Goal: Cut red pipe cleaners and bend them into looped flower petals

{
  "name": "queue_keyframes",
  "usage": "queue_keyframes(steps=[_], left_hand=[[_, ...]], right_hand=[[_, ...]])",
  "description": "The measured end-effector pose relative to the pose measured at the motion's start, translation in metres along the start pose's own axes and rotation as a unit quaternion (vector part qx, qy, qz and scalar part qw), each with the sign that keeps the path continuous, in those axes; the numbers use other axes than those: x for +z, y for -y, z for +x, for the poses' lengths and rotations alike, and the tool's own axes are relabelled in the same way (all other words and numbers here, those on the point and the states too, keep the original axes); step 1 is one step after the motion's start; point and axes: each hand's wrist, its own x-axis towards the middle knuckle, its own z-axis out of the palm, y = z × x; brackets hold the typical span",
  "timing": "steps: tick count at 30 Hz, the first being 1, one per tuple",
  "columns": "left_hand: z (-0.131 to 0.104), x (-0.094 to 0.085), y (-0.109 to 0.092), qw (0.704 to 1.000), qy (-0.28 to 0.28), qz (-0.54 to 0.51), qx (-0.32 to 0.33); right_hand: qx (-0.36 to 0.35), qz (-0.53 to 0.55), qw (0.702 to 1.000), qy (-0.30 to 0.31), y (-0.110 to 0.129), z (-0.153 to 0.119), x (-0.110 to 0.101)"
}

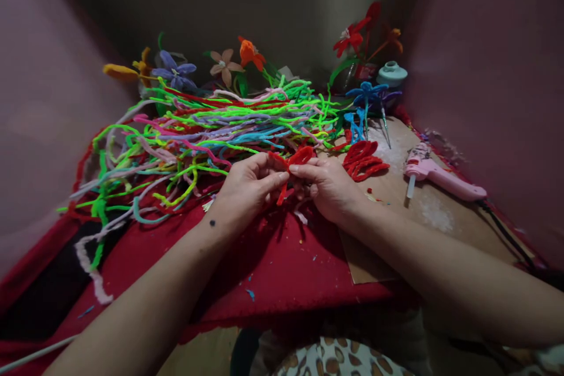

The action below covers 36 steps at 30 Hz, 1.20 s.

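Between my two hands is a red pipe cleaner (pixel 301 155), bent into loops with a short tail hanging below. My left hand (pixel 252 181) pinches it from the left with thumb and forefinger. From the right, my right hand (pixel 324 179) pinches the same piece, the thumb tips almost meeting. The other fingers curl under and are partly hidden. Just right of my right hand, several red pipe cleaner loops (pixel 365 161) lie in a pile on a brown board (pixel 379 252).
Behind my hands spreads a big heap of coloured pipe cleaners (pixel 229 120). A pink glue gun (pixel 449 179) lies on the board, its cord running right. Fuzzy flowers (pixel 176 73) stand at the back, with a pale teal lidded container (pixel 392 74). Scraps dot the red cloth (pixel 282 270).
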Motion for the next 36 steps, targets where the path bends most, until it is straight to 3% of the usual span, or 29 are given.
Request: queue_keyframes(steps=[5,11,18,23,29,36], left_hand=[[-0.002,-0.003,-0.002,1.000,0.016,-0.010,-0.008],[-0.001,-0.002,0.001,0.999,0.031,-0.012,-0.032],[-0.004,0.002,0.002,0.994,-0.029,-0.087,-0.059],[0.000,-0.004,0.002,0.980,0.021,-0.166,-0.106],[0.002,-0.014,0.009,0.983,0.057,-0.145,-0.101],[0.001,-0.015,0.008,0.982,0.083,-0.147,-0.079]], right_hand=[[0.021,0.000,1.000,-0.005,0.003,-0.001,0.000],[-0.033,-0.048,0.998,-0.035,0.007,-0.004,0.002],[-0.053,-0.059,0.997,0.002,0.009,-0.008,0.004],[-0.101,-0.059,0.993,0.032,0.006,-0.005,0.000],[-0.114,-0.093,0.989,0.008,0.008,-0.002,-0.002],[-0.080,-0.108,0.991,0.018,0.007,-0.004,0.000]])
